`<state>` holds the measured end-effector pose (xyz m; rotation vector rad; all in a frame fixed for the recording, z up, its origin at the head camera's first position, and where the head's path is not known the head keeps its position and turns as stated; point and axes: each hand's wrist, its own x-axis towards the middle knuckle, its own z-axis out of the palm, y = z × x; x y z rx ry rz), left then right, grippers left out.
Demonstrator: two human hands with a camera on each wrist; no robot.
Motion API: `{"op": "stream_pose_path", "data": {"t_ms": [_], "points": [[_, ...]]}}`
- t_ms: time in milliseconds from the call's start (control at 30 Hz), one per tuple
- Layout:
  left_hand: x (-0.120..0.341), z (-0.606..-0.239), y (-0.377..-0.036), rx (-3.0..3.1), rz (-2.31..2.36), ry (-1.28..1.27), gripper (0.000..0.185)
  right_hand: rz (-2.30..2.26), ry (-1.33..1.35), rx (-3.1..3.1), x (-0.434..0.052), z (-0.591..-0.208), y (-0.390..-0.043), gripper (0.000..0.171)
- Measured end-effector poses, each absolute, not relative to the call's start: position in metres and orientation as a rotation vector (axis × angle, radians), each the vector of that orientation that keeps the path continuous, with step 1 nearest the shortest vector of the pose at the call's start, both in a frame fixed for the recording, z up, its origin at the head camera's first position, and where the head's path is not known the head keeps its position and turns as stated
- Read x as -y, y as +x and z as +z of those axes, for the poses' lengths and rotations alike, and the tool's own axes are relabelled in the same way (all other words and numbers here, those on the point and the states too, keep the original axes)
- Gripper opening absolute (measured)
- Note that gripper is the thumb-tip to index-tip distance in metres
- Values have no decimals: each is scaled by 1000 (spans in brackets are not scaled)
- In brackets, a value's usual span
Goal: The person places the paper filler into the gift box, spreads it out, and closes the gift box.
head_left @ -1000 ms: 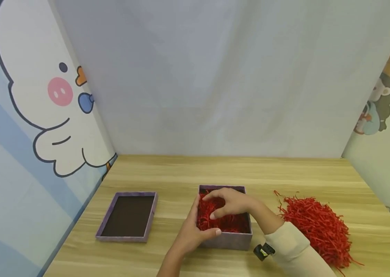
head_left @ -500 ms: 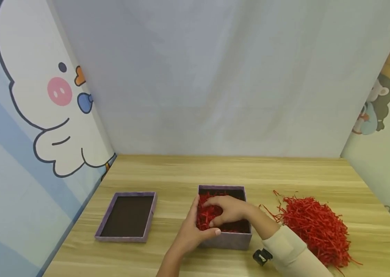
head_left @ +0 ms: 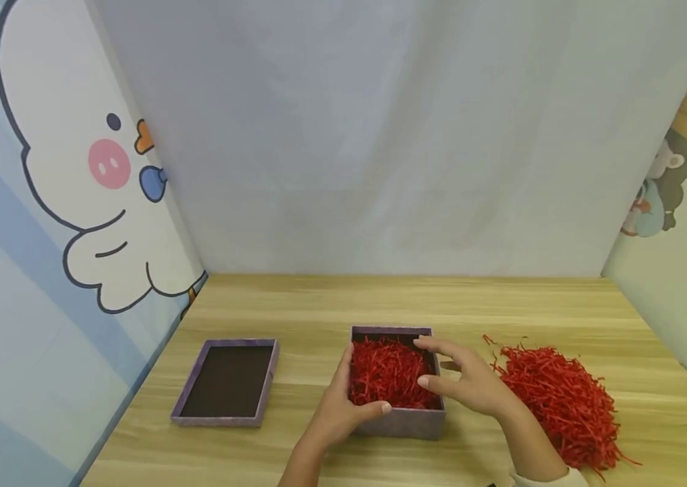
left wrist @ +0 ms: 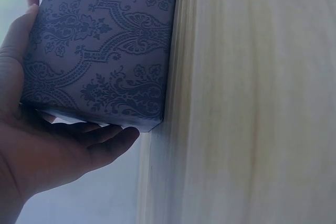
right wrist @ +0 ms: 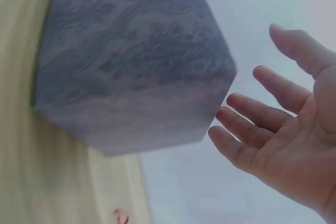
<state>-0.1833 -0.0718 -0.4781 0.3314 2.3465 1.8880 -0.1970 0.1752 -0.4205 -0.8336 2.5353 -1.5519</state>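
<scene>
Your left hand (head_left: 338, 414) grasps the purple damask-patterned box (head_left: 403, 425) at its near left corner, the thumb against the near wall and the fingers along the left wall. Your right hand (head_left: 472, 380) holds nothing: its fingers are spread and loosely bent at the box's right side, tips about the rim; you can't tell from these views whether they touch it. Half a second ago that hand was down inside the box, with red shreds bunched left and dark floor bare on the right. Now it is out over the right edge, and the red shredded paper (head_left: 387, 376) inside the box reaches most of the way across, leaving a dark strip along the far wall. Judging by that, your spreading of the filler looks well advanced, if uneven at the back.

To the right of the box lies a larger pile of red shredded paper (head_left: 564, 406). Well apart to its left, the matching lid (head_left: 227, 382) rests inside-up on the wood-grain table (head_left: 313, 308).
</scene>
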Motion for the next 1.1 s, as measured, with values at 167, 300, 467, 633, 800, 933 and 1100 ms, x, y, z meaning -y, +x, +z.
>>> {"op": "stream_pose_path", "data": {"t_ms": [167,300,467,633,800,933,1100], "points": [[73,-477,-184,-2361,1860,301,112,-1657,-747,-2542,-189,-430,-185,54],[74,-477,-185,-2393,1818,278,112,-1706,-644,-2558,-201,-433,-176,56],[74,-478,-185,-2390,1806,271,112,-1760,-443,-2540,-219,-434,-163,59],[74,-478,-184,-2379,1825,277,112,-1767,-301,-2616,-235,-435,-152,61],[73,-479,-182,-2345,1867,279,113,-1764,-291,-2714,-249,-440,-145,59],[72,-479,-183,-2344,1869,290,112,-1731,-234,-2752,-258,-444,-142,60],[71,-479,-185,-2363,1848,297,112,-1677,-113,-2819,-269,-445,-142,64]]}}
